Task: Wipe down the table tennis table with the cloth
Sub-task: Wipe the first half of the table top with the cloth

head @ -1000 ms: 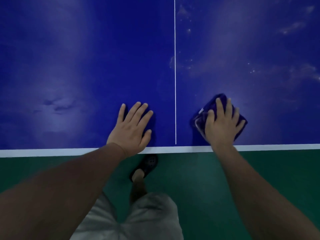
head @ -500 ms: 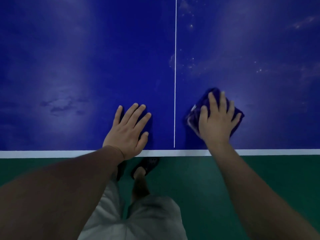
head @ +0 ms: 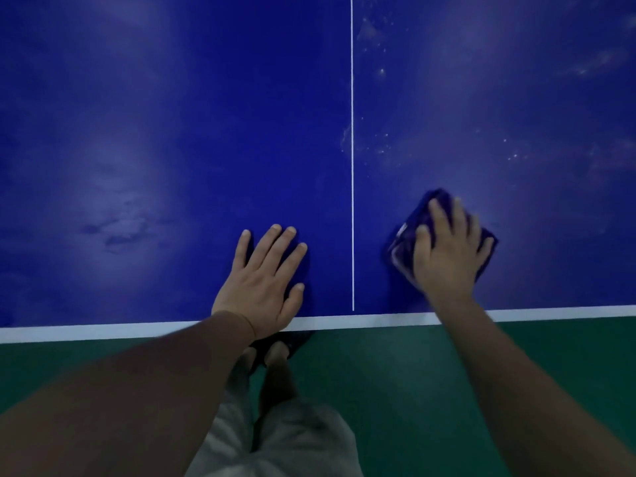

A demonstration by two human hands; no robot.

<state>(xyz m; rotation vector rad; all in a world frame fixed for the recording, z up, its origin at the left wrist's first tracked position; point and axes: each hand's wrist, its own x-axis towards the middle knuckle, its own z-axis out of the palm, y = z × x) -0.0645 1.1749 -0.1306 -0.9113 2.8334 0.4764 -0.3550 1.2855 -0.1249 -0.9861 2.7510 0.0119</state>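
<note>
The cloth [head: 418, 213], dark blue and folded into a small pad, lies on the table [head: 172, 132] close to its near edge, just right of the centre line [head: 352, 166] without touching it. A paler hem shows along the cloth's left side. The right hand [head: 447, 259] lies flat on top of it, palm down, fingers [head: 438, 210] straight and slightly spread, thumb out to the left. It presses the cloth rather than pinching it, and cloth shows around the fingertips and past the little finger. The hand and cloth are a little blurred.

On the other side of the centre line, the left hand [head: 265, 287] rests palm down on the bare table, fingers straight and fanned, the heel of the hand over the white edge stripe [head: 103, 330]. It holds nothing.

The table is deep blue. Pale specks [head: 382, 72] and streaks are scattered over its right half, beyond the cloth and towards the far right. On the left half there are cloudy smudges [head: 117, 232] in a patch of glare.

Below the near edge is a green floor [head: 395, 373]. The person's light shorts [head: 292, 442] and bare legs show there, with a dark shoe [head: 299, 339] partly under the table's edge.
</note>
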